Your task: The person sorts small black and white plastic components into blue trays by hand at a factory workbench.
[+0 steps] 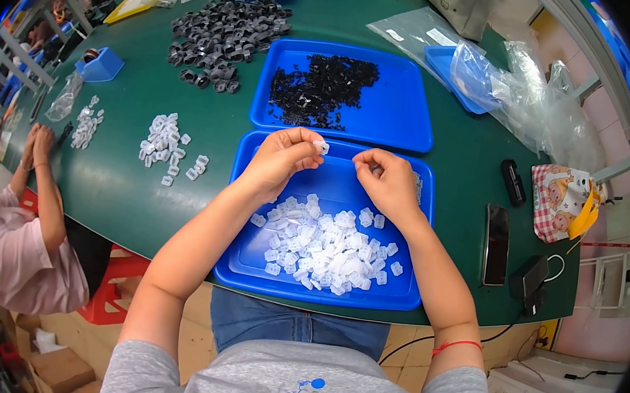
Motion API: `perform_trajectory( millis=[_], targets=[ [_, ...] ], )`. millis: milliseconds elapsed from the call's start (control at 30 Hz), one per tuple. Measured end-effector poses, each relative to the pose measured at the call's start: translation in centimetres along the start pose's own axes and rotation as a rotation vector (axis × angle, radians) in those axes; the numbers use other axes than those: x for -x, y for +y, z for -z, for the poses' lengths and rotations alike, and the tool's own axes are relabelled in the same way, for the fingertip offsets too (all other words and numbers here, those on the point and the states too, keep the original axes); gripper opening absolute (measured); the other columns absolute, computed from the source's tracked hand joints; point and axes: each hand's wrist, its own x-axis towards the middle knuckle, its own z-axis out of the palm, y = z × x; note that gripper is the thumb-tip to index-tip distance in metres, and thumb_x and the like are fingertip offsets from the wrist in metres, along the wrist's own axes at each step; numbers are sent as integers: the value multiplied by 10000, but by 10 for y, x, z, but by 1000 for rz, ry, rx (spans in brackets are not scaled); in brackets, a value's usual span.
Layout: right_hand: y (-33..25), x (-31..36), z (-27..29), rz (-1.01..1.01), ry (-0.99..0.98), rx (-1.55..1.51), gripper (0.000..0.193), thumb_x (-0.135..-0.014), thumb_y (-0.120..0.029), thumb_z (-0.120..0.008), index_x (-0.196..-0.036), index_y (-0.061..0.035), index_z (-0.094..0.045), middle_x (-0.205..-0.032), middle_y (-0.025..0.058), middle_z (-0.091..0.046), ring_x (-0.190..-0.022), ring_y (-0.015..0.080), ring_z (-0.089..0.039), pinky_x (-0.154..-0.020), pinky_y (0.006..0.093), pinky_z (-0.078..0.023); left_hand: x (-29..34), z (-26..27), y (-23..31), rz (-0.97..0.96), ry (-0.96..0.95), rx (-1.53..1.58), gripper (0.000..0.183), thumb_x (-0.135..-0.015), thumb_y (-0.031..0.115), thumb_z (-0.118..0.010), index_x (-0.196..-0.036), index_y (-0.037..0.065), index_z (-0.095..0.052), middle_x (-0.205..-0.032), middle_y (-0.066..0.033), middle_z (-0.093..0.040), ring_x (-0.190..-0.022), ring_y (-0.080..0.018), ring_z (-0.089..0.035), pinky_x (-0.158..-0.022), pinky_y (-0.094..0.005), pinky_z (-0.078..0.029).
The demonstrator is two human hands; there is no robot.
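Between the thumb and forefinger of my left hand [279, 162], a small translucent white plastic piece [322, 147] is pinched above the near blue tray [244, 250]. A short way to the right, my right hand [393, 185] has its fingers curled and the thumb against the forefinger; whatever lies in them is too small or hidden to tell. Below both hands, a loose heap of similar white plastic pieces [329, 248] covers the front of the tray. Just beyond stands a second blue tray [405, 102] with tiny black parts [323, 86] spread over its left side.
Dark grey moulded parts [224, 37] are heaped at the far left. Small white piles [163, 142] lie nearer. Along the right are plastic bags [554, 114], a phone [495, 246] and a patterned pouch [558, 203]. A co-worker [26, 243] sits at the left edge.
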Motion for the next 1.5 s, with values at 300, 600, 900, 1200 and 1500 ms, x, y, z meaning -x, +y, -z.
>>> perform_trajectory(
  millis=[300,600,900,1200,1500],
  targets=[
    [5,4,3,236,70,723,87,-702,-127,-617,-759,-65,-640,-799,84,-612,-798,231,-564,-714,361,-384,4,-5,2,-28,55,-7,57,-760,40,-599,-795,50,-556,-814,-49,-609,-754,-111,-591,-693,-216,-483],
    [5,4,1,295,-1,762,64,-688,-124,-642,-707,-64,-641,-734,80,-574,-758,228,-550,-682,357,-372,5,-3,4,-8,1,-2,173,-746,40,-606,-918,21,-592,-793,-47,-619,-713,-96,-582,-669,-205,-469],
    [6,3,-2,332,-12,523,89,-687,-104,-639,-731,-26,-646,-722,92,-601,-722,254,-565,-668,367,-437,3,-3,3,53,85,-53,189,-758,33,-601,-944,10,-620,-788,-37,-622,-702,-93,-575,-677,-194,-468],
    [-13,8,-9,190,69,-185,82,-734,-40,-619,-806,-2,-622,-711,110,-630,-630,177,-626,-597,256,-496,7,-8,1,98,-2,-90,260,-780,27,-581,-1030,-43,-576,-923,-108,-618,-827,-149,-610,-776,-228,-479],
    [-17,6,-6,727,218,342,110,-649,-11,-645,-746,-45,-606,-746,64,-624,-662,215,-605,-537,287,-475,11,-16,6,136,-21,-64,262,-780,40,-603,-1023,-53,-574,-916,-115,-621,-833,-150,-605,-776,-238,-483]
  ],
)
